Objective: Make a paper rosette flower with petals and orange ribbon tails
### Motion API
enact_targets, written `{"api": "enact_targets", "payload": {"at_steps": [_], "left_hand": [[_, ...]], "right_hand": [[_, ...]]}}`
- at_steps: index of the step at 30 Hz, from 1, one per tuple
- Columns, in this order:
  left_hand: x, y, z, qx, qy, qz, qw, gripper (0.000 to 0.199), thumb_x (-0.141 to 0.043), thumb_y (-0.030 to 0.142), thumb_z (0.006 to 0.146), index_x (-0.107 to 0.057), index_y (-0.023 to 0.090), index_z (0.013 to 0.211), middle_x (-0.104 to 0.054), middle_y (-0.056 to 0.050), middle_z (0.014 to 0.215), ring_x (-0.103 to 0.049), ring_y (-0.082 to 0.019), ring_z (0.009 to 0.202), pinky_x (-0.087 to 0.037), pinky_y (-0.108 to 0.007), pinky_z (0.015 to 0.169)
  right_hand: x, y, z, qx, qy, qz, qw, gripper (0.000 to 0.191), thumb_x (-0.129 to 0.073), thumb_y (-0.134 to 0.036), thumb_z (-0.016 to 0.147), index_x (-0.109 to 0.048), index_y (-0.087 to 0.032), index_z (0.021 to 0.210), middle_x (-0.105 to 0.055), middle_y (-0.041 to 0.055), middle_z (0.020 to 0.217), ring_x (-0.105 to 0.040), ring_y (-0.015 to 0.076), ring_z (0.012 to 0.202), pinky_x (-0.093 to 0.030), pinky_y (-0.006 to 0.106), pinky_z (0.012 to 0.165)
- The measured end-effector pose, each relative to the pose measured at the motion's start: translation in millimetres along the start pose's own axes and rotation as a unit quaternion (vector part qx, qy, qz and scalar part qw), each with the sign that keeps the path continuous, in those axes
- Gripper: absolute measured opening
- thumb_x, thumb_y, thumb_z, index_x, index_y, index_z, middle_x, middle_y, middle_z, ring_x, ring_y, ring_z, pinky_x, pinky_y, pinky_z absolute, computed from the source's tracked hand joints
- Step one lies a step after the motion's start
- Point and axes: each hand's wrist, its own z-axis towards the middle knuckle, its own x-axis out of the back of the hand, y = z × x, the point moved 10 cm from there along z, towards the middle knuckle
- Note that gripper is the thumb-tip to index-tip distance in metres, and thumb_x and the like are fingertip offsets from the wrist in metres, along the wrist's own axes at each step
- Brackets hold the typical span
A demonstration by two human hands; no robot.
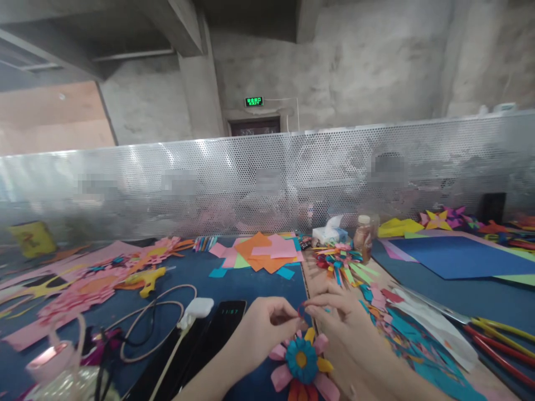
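Note:
A paper flower [301, 360] with a blue centre and pink, yellow and orange petals sits at the bottom centre, just under both hands. My left hand [267, 328] pinches at the flower's top edge, thumb and forefinger together. Close beside it, my right hand [345, 323] has its fingertips drawn together on a thin reddish strip [301, 309] between the two hands. What exactly the left fingertips hold is too small to make out.
A phone [229, 317], a white charger [199, 307] and cables lie left of my hands. Scissors [460, 317] and teal paper scraps [430, 356] are at right. Orange and pink sheets [261, 253], a tissue box [330, 234] and a bottle [363, 236] stand farther back, before a perforated metal divider [251, 184].

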Motion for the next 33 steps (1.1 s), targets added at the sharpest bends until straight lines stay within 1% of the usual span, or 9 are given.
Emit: {"api": "enact_targets", "payload": {"at_steps": [3, 9, 11, 14, 16, 21, 23, 27, 33], "left_hand": [[-1.3, 2.1, -2.2, -0.003, 0.000, 0.016, 1.000, 0.023, -0.062, 0.033, 0.071, -0.060, 0.011, 0.070, -0.064, -0.004, 0.066, -0.055, -0.012, 0.057, -0.043, -0.023, 0.056], [-1.6, 6.2, -3.7, -0.009, 0.005, 0.034, 0.999, 0.018, -0.060, 0.029, 0.072, -0.060, 0.011, 0.070, -0.063, -0.004, 0.066, -0.054, -0.012, 0.057, -0.042, -0.023, 0.057], [-2.9, 6.9, -3.5, -0.015, 0.001, 0.033, 0.999, 0.019, -0.060, 0.030, 0.072, -0.060, 0.011, 0.070, -0.063, -0.004, 0.066, -0.052, -0.012, 0.058, -0.041, -0.023, 0.056], [-3.6, 7.0, -3.1, -0.020, 0.003, 0.054, 0.998, 0.019, -0.060, 0.030, 0.071, -0.060, 0.011, 0.070, -0.061, -0.003, 0.064, -0.050, -0.011, 0.057, -0.038, -0.021, 0.054], [-2.6, 7.8, -3.2, -0.020, 0.011, 0.081, 0.996, 0.018, -0.060, 0.029, 0.071, -0.060, 0.011, 0.069, -0.059, -0.001, 0.062, -0.046, -0.010, 0.054, -0.035, -0.020, 0.051], [-2.0, 19.9, -8.0, -0.037, 0.024, 0.147, 0.988, 0.018, -0.059, 0.028, 0.071, -0.063, 0.011, 0.066, -0.055, 0.002, 0.057, -0.040, -0.008, 0.053, -0.031, -0.019, 0.050], [-2.9, 24.3, -10.8, -0.041, 0.024, 0.154, 0.987, 0.018, -0.060, 0.029, 0.071, -0.063, 0.012, 0.066, -0.054, 0.002, 0.057, -0.040, -0.008, 0.054, -0.030, -0.019, 0.050], [-3.1, 23.3, -12.9, -0.024, 0.024, 0.138, 0.990, 0.018, -0.059, 0.030, 0.070, -0.065, 0.013, 0.069, -0.052, 0.003, 0.058, -0.040, -0.009, 0.055, -0.031, -0.018, 0.050], [-0.7, 25.2, -11.6, -0.034, 0.036, 0.153, 0.987, 0.009, -0.060, 0.020, 0.066, -0.065, 0.013, 0.067, -0.052, 0.004, 0.057, -0.040, -0.008, 0.054, -0.031, -0.018, 0.051]], "right_hand": [[-1.9, -0.8, -2.4, -0.007, -0.005, -0.008, 1.000, 0.017, -0.056, -0.029, 0.080, -0.069, -0.022, 0.071, -0.057, 0.0030, 0.078, -0.055, 0.0145, 0.074, -0.043, 0.025, 0.065], [-0.8, -10.1, -4.4, 0.020, -0.001, -0.013, 1.000, 0.020, -0.054, -0.029, 0.081, -0.064, -0.020, 0.066, -0.056, 0.0022, 0.077, -0.054, 0.0145, 0.073, -0.043, 0.026, 0.067], [-1.1, -9.1, -5.0, 0.019, -0.008, -0.018, 1.000, 0.019, -0.053, -0.030, 0.083, -0.065, -0.021, 0.070, -0.057, 0.0026, 0.080, -0.054, 0.0154, 0.077, -0.043, 0.027, 0.070], [0.3, -5.3, -7.0, 0.011, -0.006, -0.030, 0.999, 0.015, -0.052, -0.031, 0.083, -0.065, -0.024, 0.085, -0.057, 0.0034, 0.092, -0.054, 0.0168, 0.088, -0.043, 0.029, 0.077], [0.8, -6.6, -8.9, 0.024, 0.003, -0.052, 0.998, 0.015, -0.055, -0.030, 0.080, -0.063, -0.025, 0.092, -0.056, 0.0032, 0.097, -0.053, 0.0175, 0.093, -0.042, 0.030, 0.080], [-2.9, -16.1, -13.3, 0.087, 0.026, -0.104, 0.990, 0.011, -0.059, -0.028, 0.078, -0.062, -0.025, 0.088, -0.057, 0.0028, 0.092, -0.053, 0.0182, 0.090, -0.042, 0.032, 0.080], [-4.3, -14.8, -13.1, 0.079, 0.026, -0.105, 0.991, 0.009, -0.057, -0.028, 0.079, -0.064, -0.024, 0.083, -0.058, 0.0033, 0.088, -0.054, 0.0183, 0.085, -0.043, 0.032, 0.076], [-10.2, -9.8, -12.0, 0.047, -0.005, -0.095, 0.994, 0.014, -0.053, -0.030, 0.081, -0.066, -0.025, 0.079, -0.060, 0.0037, 0.084, -0.056, 0.0187, 0.080, -0.045, 0.032, 0.070], [-10.8, -13.8, -12.9, 0.039, -0.005, -0.119, 0.992, 0.013, -0.055, -0.029, 0.078, -0.068, -0.025, 0.077, -0.062, 0.0045, 0.084, -0.057, 0.0204, 0.081, -0.045, 0.035, 0.073]]}}
